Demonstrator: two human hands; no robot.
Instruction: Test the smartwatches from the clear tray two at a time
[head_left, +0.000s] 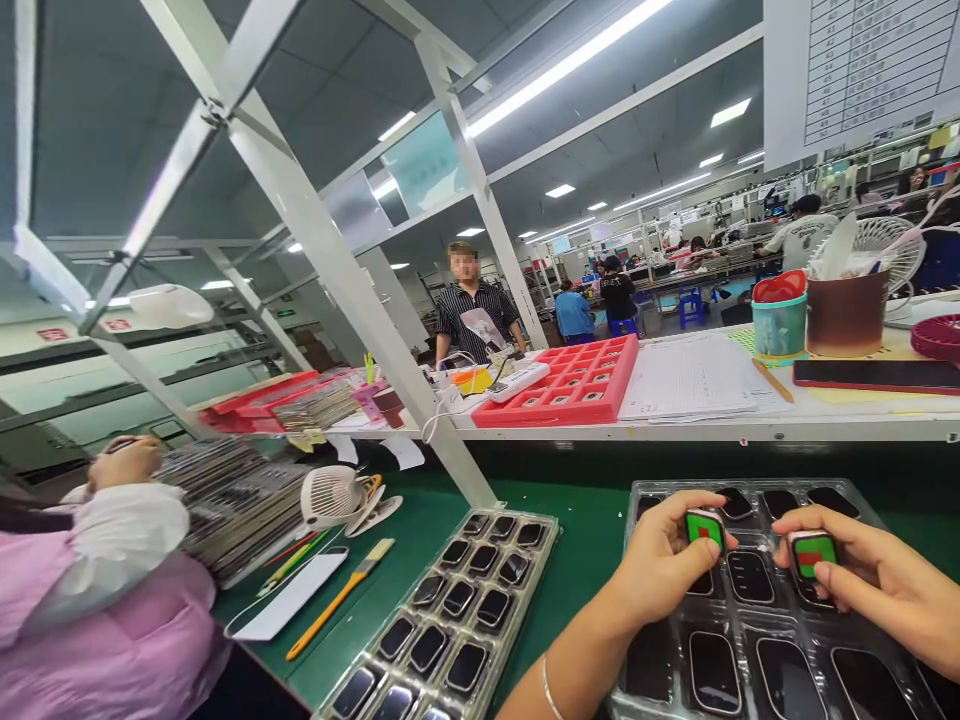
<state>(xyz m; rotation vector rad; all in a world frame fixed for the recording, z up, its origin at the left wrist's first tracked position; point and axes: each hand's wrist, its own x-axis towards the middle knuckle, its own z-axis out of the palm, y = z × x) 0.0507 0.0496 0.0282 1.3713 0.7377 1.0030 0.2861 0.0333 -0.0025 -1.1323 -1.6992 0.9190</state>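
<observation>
My left hand [671,555] grips a smartwatch body [699,527] with a lit green screen and a red patch, thumb at the screen's lower edge. Another lit smartwatch body [814,552], also green with red, is pinched in my right hand [877,580]. Both hands are above a clear plastic tray [750,635] whose pockets hold several dark-screened watch bodies, such as one watch body [715,672] near the front. To the left, a second clear tray [517,615] carries several more dark watch bodies on the green table.
A yellow-handled brush [337,600], a white phone-like slab [292,597] and a small white fan [330,497] lie further left. Beside them sits a co-worker in pink [112,620]. A shelf [697,432] bears a red compartment tray [559,385], papers and cups. A slanted metal post [360,280] rises ahead.
</observation>
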